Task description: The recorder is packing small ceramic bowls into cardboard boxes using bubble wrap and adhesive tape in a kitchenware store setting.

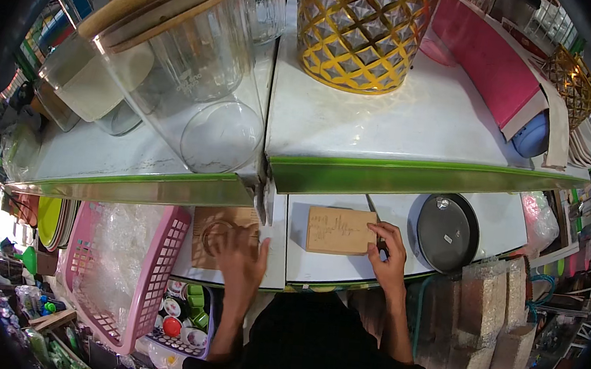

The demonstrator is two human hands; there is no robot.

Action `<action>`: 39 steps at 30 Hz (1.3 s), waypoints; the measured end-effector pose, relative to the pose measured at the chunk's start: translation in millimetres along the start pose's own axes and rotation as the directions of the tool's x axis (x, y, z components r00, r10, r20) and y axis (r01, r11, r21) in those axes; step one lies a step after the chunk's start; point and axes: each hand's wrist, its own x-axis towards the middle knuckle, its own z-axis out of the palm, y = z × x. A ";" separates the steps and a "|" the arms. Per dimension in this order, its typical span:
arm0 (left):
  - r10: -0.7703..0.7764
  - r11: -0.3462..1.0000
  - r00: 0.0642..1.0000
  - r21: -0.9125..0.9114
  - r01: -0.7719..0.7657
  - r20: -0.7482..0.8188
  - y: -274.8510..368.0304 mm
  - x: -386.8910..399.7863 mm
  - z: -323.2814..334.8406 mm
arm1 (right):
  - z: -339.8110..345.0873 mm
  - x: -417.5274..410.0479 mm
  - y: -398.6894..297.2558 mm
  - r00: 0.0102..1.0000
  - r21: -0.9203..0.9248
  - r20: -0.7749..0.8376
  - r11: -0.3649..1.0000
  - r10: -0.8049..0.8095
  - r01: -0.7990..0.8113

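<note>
A small flat brown cardboard box (339, 231) with handwriting on its top lies on the lower white shelf. The thumb and index finger of my right hand (390, 253) hold its right edge. Partly hidden behind it is a thin dark tool (371, 204), whose kind I cannot make out. My left hand (239, 256), blurred, hovers over or touches a ring-shaped roll (211, 236), apparently tape, on a brown cardboard sheet (202, 258). Whether the fingers grip the roll cannot be told.
A dark round pan (448, 233) sits right of the box. The upper shelf's green edge (427, 181) overhangs, bearing a wooden-lidded glass jar (179, 69) and a gold-patterned glass vessel (362, 37). To the left stands a pink plastic basket (153, 272); bubble-wrapped boxes (480, 306) stand right.
</note>
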 end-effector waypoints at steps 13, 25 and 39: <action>-0.054 0.979 0.998 0.193 0.059 -0.031 -27.2 -24.9 -24.8 | 2.7 -5.0 -5.0 1.000 -0.080 -0.024 0.997 0.010 -0.012; 0.146 0.161 0.949 -0.953 0.257 0.281 58.1 -31.0 -35.2 | -1.7 -17.9 -71.0 0.966 0.035 -0.080 0.968 -0.245 0.248; 0.307 0.450 0.940 -0.893 -0.003 0.152 68.8 -27.5 -36.5 | 22.7 -18.0 -112.5 0.952 0.624 0.270 0.779 -0.145 -0.058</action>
